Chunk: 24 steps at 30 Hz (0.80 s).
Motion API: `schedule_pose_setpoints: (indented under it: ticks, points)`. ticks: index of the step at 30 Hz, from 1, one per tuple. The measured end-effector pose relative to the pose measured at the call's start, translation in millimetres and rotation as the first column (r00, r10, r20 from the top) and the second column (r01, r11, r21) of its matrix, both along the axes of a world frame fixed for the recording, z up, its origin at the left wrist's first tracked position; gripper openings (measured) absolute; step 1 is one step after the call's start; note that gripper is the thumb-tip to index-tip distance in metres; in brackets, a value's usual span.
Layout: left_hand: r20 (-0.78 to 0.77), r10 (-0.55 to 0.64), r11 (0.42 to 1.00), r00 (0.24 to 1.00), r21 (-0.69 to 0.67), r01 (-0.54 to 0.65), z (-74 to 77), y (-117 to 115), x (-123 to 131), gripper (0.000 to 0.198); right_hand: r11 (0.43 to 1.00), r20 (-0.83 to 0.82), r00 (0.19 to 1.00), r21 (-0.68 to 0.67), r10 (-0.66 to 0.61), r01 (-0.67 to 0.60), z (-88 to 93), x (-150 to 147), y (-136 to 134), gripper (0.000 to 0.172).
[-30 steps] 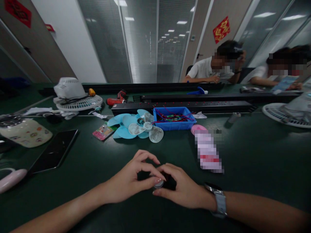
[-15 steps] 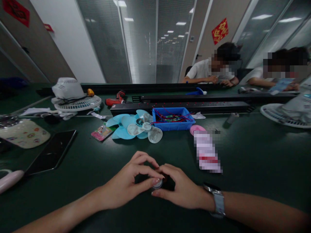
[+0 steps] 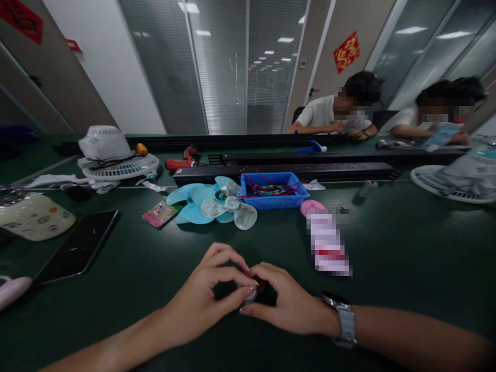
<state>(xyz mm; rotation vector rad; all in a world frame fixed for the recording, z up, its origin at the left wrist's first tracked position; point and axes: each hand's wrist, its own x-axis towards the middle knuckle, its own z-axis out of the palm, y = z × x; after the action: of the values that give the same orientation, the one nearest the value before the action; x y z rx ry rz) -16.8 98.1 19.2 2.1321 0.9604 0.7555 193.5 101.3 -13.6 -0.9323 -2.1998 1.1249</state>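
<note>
My left hand (image 3: 205,299) and my right hand (image 3: 289,305) meet low in the middle of the dark green table (image 3: 406,248). Both are closed in a pinch on a small round silver and black part (image 3: 251,294), mostly hidden by the fingers. A watch with a grey strap (image 3: 344,323) sits on my right wrist. Beyond the hands lie stacked light blue fan blades (image 3: 213,204) and a blue bin of red wires (image 3: 273,190).
A black phone (image 3: 75,248) and a sticker-covered pad (image 3: 33,222) lie at left. White fan grilles stand at far left (image 3: 116,163) and far right (image 3: 451,181). A red screwdriver (image 3: 182,160) and black power strips (image 3: 294,168) lie behind. Two people sit across the table.
My hands stay pinched on the small part with barely any shift. The view has drifted slightly, and the person across has lowered an arm to the table.
</note>
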Motion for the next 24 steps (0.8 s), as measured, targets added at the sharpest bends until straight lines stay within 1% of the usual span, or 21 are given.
schedule_pose_setpoints:
  ticks: [2, 4, 6, 8, 11, 13, 15, 17, 19, 21, 24]
  points:
    - [-0.032, -0.073, 0.997, 0.997, 0.001, 0.073, 4.0, 2, -2, 0.019, 1.0, 0.002, 1.0, -0.002, -0.004, 0.004, -0.2, 0, 0, 0.03]
    - [-0.023, -0.098, 0.995, 0.995, -0.007, 0.098, 4.3, 4, -3, 0.02, 1.0, 0.0, 1.0, -0.001, -0.003, 0.003, -0.7, 0, -1, 0.029]
    - [0.017, -0.063, 0.998, 0.998, -0.016, 0.063, 0.7, 5, -2, 0.013, 1.0, -0.003, 1.0, -0.006, -0.005, 0.005, -1.5, 0, 0, 0.031]
    - [0.066, 0.01, 1.0, 0.998, -0.024, -0.008, -4.8, 5, -1, 0.004, 1.0, -0.002, 1.0, -0.015, -0.007, 0.007, -1.8, 0, 0, 0.034]
    - [0.093, 0.089, 0.996, 0.992, -0.035, -0.086, -10.1, 2, 1, 0.009, 1.0, -0.003, 1.0, -0.017, -0.003, 0.003, -1.3, 0, 0, 0.038]
    - [0.083, 0.078, 0.996, 0.993, -0.043, -0.075, -9.0, 1, 1, 0.009, 1.0, 0.002, 1.0, -0.01, 0.001, -0.001, -0.7, 0, 0, 0.036]
    - [0.069, 0.027, 0.998, 0.997, -0.059, -0.023, -5.1, 1, 0, 0.006, 1.0, 0.012, 1.0, 0.002, -0.002, 0.002, -0.4, 1, 0, 0.033]
    - [0.053, -0.03, 0.996, 0.998, -0.078, 0.034, -1.2, 2, -1, 0.011, 1.0, 0.016, 1.0, 0.013, -0.006, 0.006, -0.2, 1, 0, 0.03]
    - [0.044, -0.057, 0.994, 0.997, -0.093, 0.061, 0.2, 3, -2, 0.015, 1.0, 0.004, 1.0, 0.02, -0.006, 0.006, 0.0, 0, 0, 0.029]
    - [0.052, -0.048, 0.993, 0.997, -0.104, 0.054, -1.9, 4, -2, 0.014, 1.0, -0.01, 1.0, 0.019, -0.003, 0.004, 0.1, 0, -1, 0.029]
    - [0.091, 0.008, 0.993, 0.996, -0.114, 0.003, -9.0, 4, -1, 0.008, 1.0, -0.02, 1.0, 0.009, 0.001, -0.001, -0.7, 0, -1, 0.031]
